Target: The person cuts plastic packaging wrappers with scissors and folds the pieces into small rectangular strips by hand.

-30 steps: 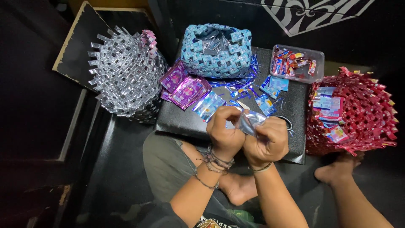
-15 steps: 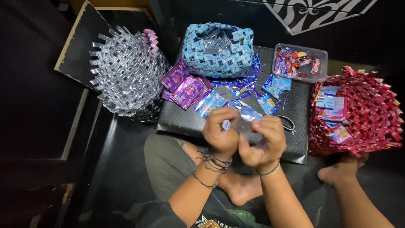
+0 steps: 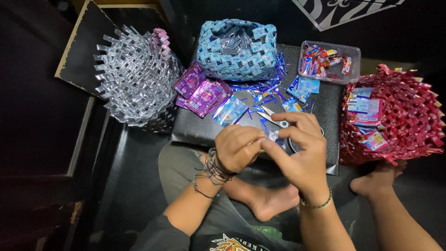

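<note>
— What are the hands doing?

— Both meet over the near edge of the black surface (image 3: 195, 132). The left hand (image 3: 236, 148) and the right hand (image 3: 302, 148) pinch one small foil wrapper strip (image 3: 272, 135) between them. Each grip is closed on an end of it, fingertips tight and thumbs pressing, probably so the slippery foil keeps its crease.

— Why so close to the body?

— The person sits cross-legged with the surface over the lap, so the strip is raised just above the near edge, where fine fingerwork is easiest to see.

— And the tools?

— The scissors (image 3: 274, 118) lie just beyond the hands, near the middle of the surface, blades towards the left, within easy reach. Blue foil trimmings (image 3: 260, 90) are scattered behind them.

— What about the supplies?

— Purple sachets (image 3: 202, 93) are fanned at the far left corner, with a blue sachet (image 3: 230, 111) just beside them. A clear plastic tub (image 3: 329, 60) of red wrappers stands at the far right corner. Everything seems sorted by colour.

— And the baskets?

— A blue woven basket (image 3: 237, 51) stands at the far edge. A silver woven basket (image 3: 137, 79) stands off the left edge, tilted. A red woven basket (image 3: 399, 116) stands off the right edge, with flat wrappers lying in it. They ring the worker, likely so each is at hand.
</note>
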